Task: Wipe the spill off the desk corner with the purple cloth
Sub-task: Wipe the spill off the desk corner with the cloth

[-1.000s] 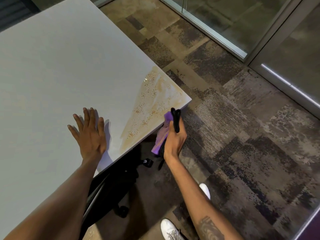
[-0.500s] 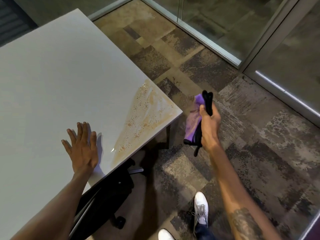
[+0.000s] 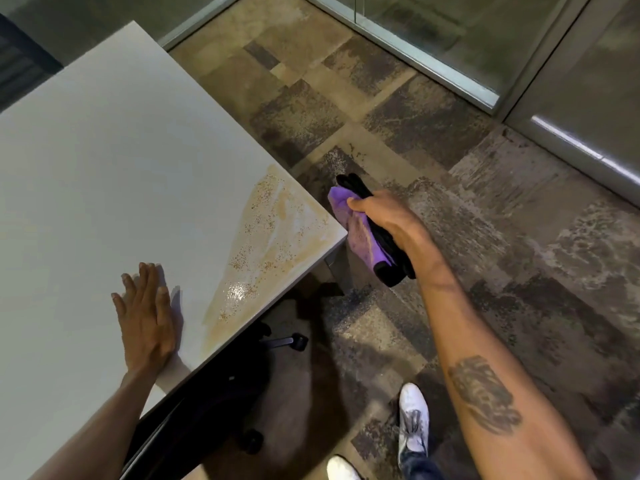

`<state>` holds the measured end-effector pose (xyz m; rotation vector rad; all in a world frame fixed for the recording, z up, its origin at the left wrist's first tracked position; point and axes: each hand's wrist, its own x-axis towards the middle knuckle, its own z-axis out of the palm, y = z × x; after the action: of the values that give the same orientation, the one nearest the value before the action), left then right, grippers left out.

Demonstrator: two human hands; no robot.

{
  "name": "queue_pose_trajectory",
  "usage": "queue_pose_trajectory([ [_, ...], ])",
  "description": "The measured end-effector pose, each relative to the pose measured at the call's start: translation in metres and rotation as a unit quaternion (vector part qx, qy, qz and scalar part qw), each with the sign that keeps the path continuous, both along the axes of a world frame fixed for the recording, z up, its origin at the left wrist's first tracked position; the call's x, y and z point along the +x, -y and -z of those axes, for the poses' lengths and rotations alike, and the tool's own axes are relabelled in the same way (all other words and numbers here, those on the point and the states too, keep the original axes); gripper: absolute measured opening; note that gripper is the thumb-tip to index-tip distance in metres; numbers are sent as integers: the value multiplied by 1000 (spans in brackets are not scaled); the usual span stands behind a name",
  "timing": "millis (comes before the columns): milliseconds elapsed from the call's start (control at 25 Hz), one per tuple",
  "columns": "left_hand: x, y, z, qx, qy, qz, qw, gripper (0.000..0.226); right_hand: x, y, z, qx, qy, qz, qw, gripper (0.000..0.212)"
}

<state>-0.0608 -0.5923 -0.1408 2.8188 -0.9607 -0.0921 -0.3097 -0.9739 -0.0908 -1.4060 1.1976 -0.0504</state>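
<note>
A tan, speckled spill [image 3: 273, 244] covers the near right corner of the white desk [image 3: 104, 168]. My right hand [image 3: 391, 223] grips a folded purple cloth [image 3: 353, 233] with a black layer behind it. The cloth hangs in the air just past the desk's corner, apart from the spill. My left hand [image 3: 145, 317] lies flat on the desk, fingers spread, a little left of the spill's near end.
A black office chair [image 3: 214, 393] on castors sits under the desk's near edge. Patterned carpet [image 3: 485, 237] spreads to the right, with my white shoes [image 3: 412, 420] on it. Glass panels with metal frames [image 3: 450, 74] run along the far right.
My right hand swung the cloth out from the desk's edge to the right, then came back close to the corner. The left hand stayed flat on the desk.
</note>
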Motion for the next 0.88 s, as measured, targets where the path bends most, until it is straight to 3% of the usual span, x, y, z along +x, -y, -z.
queue_pose_trajectory([
  [160,2,-3,6,8,-7,51,999,57,28,4,-1,57,16,10,998,21],
  [400,-8,4,-7,0,-38,47,998,57,50,13,11,124,65,64,988,13],
  [760,-18,16,-17,-18,-76,7,997,58,111,21,16,108,75,82,988,32],
  [880,-19,19,-19,-19,-75,1,997,58,125,22,18,124,101,91,983,20],
])
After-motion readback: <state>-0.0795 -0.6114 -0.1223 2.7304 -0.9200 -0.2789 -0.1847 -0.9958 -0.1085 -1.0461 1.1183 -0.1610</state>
